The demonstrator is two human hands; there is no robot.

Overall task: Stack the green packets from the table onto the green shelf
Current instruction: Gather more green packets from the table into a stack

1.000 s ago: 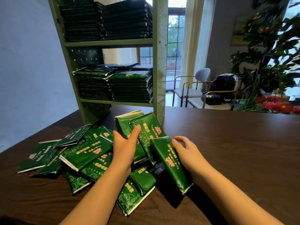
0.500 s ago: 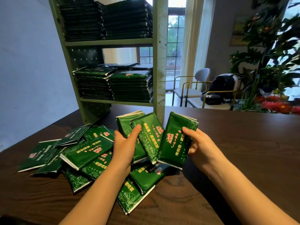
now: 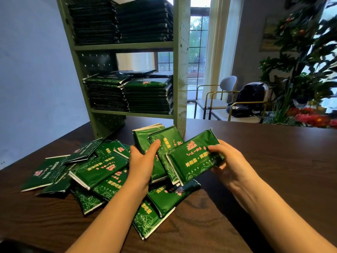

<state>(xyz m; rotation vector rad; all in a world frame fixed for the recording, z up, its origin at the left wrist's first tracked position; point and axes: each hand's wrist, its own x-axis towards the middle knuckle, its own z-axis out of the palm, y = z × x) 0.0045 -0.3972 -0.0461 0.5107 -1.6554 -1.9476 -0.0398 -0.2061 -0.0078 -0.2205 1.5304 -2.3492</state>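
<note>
Glossy plastic-film packets (image 3: 193,157); dark woodgrain table (image 3: 273,161); matt perforated shelf (image 3: 179,70), probably metal.

Left hand (image 3: 142,164), right hand (image 3: 232,166) and both forearms (image 3: 113,214) are bare.

A black backpack (image 3: 249,99) is sitting on a chair (image 3: 218,115) at two o'clock; red flowers (image 3: 313,119) are blooming at three o'clock.

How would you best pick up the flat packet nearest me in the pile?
Pinch the nearest packet by its near, white-edged end, coming from the near edge of the table: it lies flat, its far end tucked under another packet, so only that end is free.
</note>
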